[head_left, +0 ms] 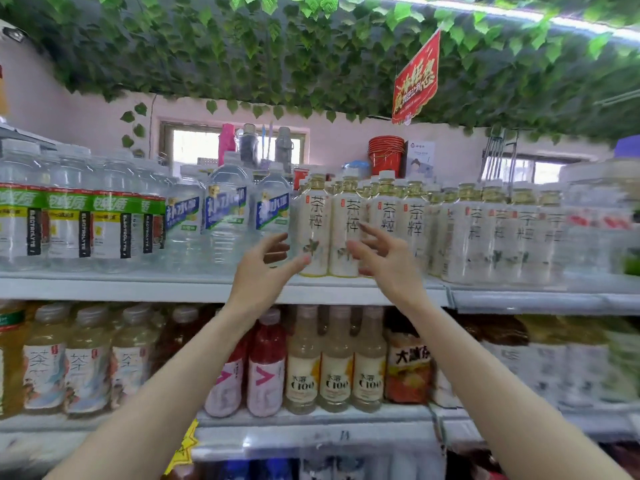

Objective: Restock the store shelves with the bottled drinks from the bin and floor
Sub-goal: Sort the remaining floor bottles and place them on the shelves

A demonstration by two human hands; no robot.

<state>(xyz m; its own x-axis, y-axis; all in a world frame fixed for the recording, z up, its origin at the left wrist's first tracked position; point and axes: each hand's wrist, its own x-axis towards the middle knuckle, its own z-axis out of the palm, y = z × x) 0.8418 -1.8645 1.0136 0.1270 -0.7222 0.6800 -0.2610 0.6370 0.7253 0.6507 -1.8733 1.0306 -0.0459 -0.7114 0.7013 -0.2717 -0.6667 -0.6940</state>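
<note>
Tea bottles (313,230) line the top shelf (138,285); left hand (266,268) and right hand (377,261) hover before them, fingers spread, holding nothing

On the top shelf (138,287), water bottles (225,216) are standing left of tea bottles (346,223). Beneath, juice bottles (336,358) are lining the lower shelf's (311,419) front edge.

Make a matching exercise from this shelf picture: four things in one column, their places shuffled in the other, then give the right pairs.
Things
1. two front tea bottles
2. red drink bottles
3. red buckets
4. red sign

Places
A. hangs from the leafy ceiling
B. lower shelf, left of the C100 bottles
C. upper shelf, between the left hand and right hand
D. behind the bottles on the upper shelf, by the wall

Pairs: 1-C, 2-B, 3-D, 4-A
</note>
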